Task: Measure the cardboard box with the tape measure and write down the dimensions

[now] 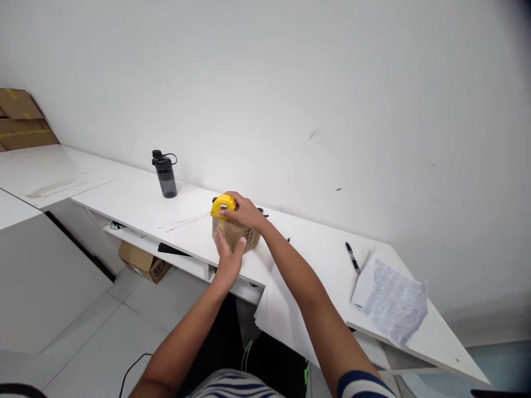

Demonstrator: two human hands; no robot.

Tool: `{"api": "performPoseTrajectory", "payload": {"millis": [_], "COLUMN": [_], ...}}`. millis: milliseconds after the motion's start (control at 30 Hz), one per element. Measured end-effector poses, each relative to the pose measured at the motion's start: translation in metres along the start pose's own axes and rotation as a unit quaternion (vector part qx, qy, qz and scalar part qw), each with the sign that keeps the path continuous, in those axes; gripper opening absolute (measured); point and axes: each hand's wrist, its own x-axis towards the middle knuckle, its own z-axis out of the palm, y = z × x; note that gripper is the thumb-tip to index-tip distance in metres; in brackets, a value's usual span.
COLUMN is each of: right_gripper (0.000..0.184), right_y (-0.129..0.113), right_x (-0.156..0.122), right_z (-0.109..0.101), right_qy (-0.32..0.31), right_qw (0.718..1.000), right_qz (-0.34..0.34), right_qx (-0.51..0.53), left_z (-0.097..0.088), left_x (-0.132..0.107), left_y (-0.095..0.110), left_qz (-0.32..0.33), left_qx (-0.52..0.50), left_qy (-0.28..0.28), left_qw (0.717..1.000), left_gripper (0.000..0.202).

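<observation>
My right grip (244, 211) is closed around the yellow tape measure (223, 205), which sits at the upper left edge of a small box (249, 236). My left grip (229, 262) is spread wide, thumb apart from fingers, against the near side of that box, near the front edge of the white tabletop (191, 204). A small dark thing (264, 211) peeks out behind my right wrist, too hidden to make out.

The bottle (166, 179) stands upright to the left, well apart from the box and near the wall (265, 94). Farther left, cartons (27, 124) rest at the far end. Below the tabletop, another carton (141, 260) shows under a shelf (178, 257).

My right forearm crosses over the tabletop and covers part of some loose white sheets (280, 309), which hang over the front edge. Beyond that arm lie a black pen (352, 257) and, just beside it, a crumpled written page (394, 298). A thin cable (130, 370) curves over the floor (99, 337) at lower left.
</observation>
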Motion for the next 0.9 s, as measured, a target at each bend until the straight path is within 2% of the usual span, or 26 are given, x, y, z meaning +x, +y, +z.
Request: {"api": "performPoseTrajectory", "payload": {"millis": [67,100,167,200,267,367,433,500,600,700,800,900], "right_gripper": [0.059,0.061,0.063,0.063,0.06,0.055,0.051,0.048,0.045,0.044,0.044,0.045], "right_y": [-0.006,-0.01,-0.015,-0.017,-0.019,-0.016,-0.011,-0.005,0.0,-0.002,-0.003,0.001], "right_x": [-0.002,-0.004,-0.009,-0.011,-0.012,-0.008,-0.003,0.0,0.001,-0.014,-0.049,-0.096], "right_z": [0.002,0.002,-0.001,-0.002,-0.003,0.0,0.005,0.01,0.012,0.0,-0.028,-0.06], "right_qy": [0.048,0.083,0.138,0.151,0.147,0.114,0.096,0.082,0.07,0.063,0.06,0.073], "right_qw": [0.998,0.995,0.988,0.985,0.983,0.984,0.982,0.981,0.98,0.977,0.975,0.975], "right_qz": [0.019,0.035,0.069,0.081,0.09,0.076,0.061,0.048,0.046,0.058,0.078,0.108], "right_qx": [0.045,0.047,0.012,-0.014,-0.062,-0.116,-0.148,-0.167,-0.182,-0.197,-0.2,-0.181], "left_z": [-0.01,-0.018,-0.035,-0.042,-0.05,-0.045,-0.038,-0.033,-0.029,-0.028,-0.026,-0.025], "left_x": [-0.003,0.004,0.035,0.055,0.093,0.126,0.128,0.122,0.114,0.115,0.118,0.12], "left_y": [0.008,0.012,0.018,0.019,0.015,0.001,-0.007,-0.012,-0.016,-0.019,-0.024,-0.026], "left_qz": [-0.025,-0.03,-0.009,0.002,0.017,-0.021,-0.044,-0.05,-0.063,-0.078,-0.082,-0.085], "left_qx": [0.014,0.017,0.028,0.038,0.039,-0.052,-0.128,-0.172,-0.175,-0.164,-0.171,-0.183], "left_qy": [0.055,0.087,0.142,0.147,0.135,-0.002,-0.107,-0.157,-0.139,-0.095,-0.067,-0.071], "left_qw": [0.998,0.996,0.989,0.988,0.99,0.998,0.985,0.971,0.973,0.979,0.98,0.977], "left_gripper": [0.087,0.084,0.074,0.069,0.06,0.054,0.052,0.051,0.05,0.05,0.051,0.053]}}
